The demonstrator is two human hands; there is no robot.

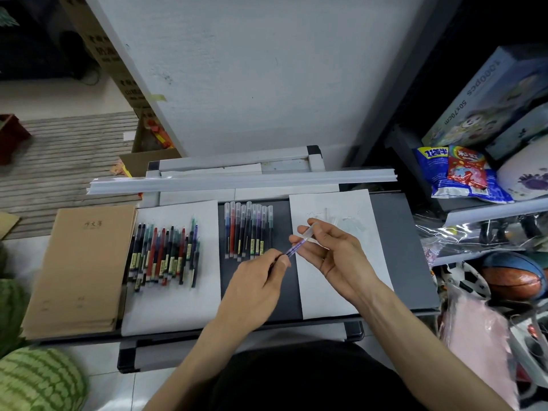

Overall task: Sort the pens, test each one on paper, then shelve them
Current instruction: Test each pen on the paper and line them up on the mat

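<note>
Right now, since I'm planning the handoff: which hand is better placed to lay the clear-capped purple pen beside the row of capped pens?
Probably the left hand: it grips the clear-capped purple pen beside the row of capped pens; the right hand pinches its cap over the white paper.

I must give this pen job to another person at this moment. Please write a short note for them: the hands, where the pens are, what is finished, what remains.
Left hand: grips the lower end of a purple pen.
Right hand: fingers pinch the pen's clear cap end, above the right paper.
Loose pile of pens: on the left paper.
Neat row of capped pens: on the dark table, between the papers.
Done: faint scribbles on the right paper suggest that some pens are tested.
Left: probably test the pile, then shelve all.
</note>
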